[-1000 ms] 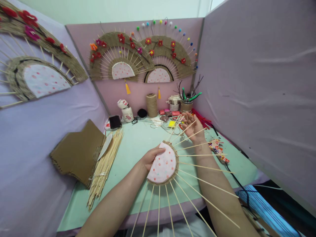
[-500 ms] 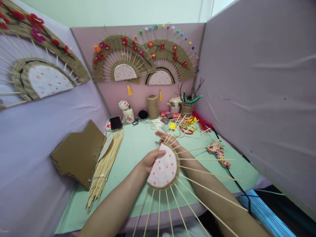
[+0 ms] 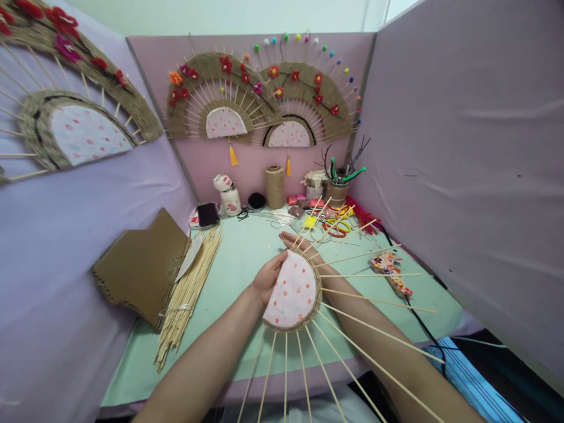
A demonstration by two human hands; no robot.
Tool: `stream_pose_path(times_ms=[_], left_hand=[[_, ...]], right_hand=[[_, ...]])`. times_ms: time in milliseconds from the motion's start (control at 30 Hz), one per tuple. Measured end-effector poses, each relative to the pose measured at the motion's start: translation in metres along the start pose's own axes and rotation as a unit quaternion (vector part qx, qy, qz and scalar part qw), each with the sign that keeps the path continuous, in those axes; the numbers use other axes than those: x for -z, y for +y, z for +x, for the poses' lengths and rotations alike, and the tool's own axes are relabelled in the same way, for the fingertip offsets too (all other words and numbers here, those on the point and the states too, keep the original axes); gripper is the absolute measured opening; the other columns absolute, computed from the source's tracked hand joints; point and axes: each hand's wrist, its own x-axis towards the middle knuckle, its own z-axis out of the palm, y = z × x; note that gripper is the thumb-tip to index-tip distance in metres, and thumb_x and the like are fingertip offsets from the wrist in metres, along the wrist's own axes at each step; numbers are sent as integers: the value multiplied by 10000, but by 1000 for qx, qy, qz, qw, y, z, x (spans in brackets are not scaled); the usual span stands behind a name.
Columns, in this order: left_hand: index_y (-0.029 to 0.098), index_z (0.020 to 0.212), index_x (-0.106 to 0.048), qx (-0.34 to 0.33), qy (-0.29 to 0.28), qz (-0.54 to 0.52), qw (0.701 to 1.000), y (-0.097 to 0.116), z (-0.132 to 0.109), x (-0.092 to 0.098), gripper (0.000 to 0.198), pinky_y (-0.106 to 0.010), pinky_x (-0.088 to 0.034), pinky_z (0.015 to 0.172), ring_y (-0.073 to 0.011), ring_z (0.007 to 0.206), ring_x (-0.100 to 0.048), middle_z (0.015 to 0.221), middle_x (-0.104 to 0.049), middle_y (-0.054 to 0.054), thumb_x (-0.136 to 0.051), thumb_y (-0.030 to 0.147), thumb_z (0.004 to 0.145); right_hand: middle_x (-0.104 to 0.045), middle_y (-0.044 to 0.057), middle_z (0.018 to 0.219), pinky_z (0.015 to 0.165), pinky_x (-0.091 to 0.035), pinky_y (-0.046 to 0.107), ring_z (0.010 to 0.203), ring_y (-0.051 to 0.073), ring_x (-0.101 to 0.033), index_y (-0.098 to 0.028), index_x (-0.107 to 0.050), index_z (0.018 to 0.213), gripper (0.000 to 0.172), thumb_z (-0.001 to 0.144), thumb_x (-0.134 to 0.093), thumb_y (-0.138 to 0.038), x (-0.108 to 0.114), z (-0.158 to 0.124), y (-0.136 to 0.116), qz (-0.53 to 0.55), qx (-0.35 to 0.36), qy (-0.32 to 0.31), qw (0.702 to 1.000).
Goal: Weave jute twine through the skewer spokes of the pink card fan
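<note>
A half-round fan base [image 3: 293, 296], white with red dots and a twine-wrapped rim, is held tilted above the table with its straight edge to the left. Thin bamboo sticks [image 3: 370, 295] radiate from its curved rim, some pointing down toward me. My left hand [image 3: 268, 277] grips the straight edge, its thumb near the upper corner and its other fingers partly hidden behind. Beyond the upper rim, my right hand [image 3: 302, 242] lies with fingers stretched out, partly covered by sticks; whether it touches the fan base I cannot tell.
A bundle of bamboo sticks [image 3: 187, 302] and brown cardboard [image 3: 141, 264] lie on the left. At right rests a flower-patterned glue gun [image 3: 391, 273] with a black cord. Scissors [image 3: 335, 229], a twine spool [image 3: 275, 188] and a tool pot [image 3: 337, 192] stand toward the back. Finished fans [image 3: 224, 97] hang behind.
My left thumb has slid back from the dotted face to its edge. The fan base has shifted slightly upward in view, and the right hand remains behind it.
</note>
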Motion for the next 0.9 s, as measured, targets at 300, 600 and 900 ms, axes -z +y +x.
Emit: stream_pose_path(times_ms=[300,600,900], left_hand=[[90,1175,-575,3,16,-43,999,-6,2,-1,403,-359,-409,922,-229,906,-664,931,-712,-119,-468,345,882],[219,1084,-561,-80,-19,40,996,-10,2,-8,269,-423,-442,876,-242,895,-660,978,-685,-70,-572,273,821],[213,1073,-506,-39,-6,82,996,-12,3,-5,265,-462,-433,874,-268,914,-658,1003,-674,-110,-551,306,829]], right_hand=[[-665,-12,1136,561,-472,239,599,91,-572,-285,-703,974,328,650,-745,-252,9,10,10,41,-77,8,996],[-693,4,989,402,-381,184,437,22,-403,-217,-673,918,326,606,-770,-230,41,27,-21,141,-28,55,988],[-652,-38,774,411,-299,133,416,15,-211,-210,-604,777,57,743,-641,-183,86,29,-54,256,35,43,965]])
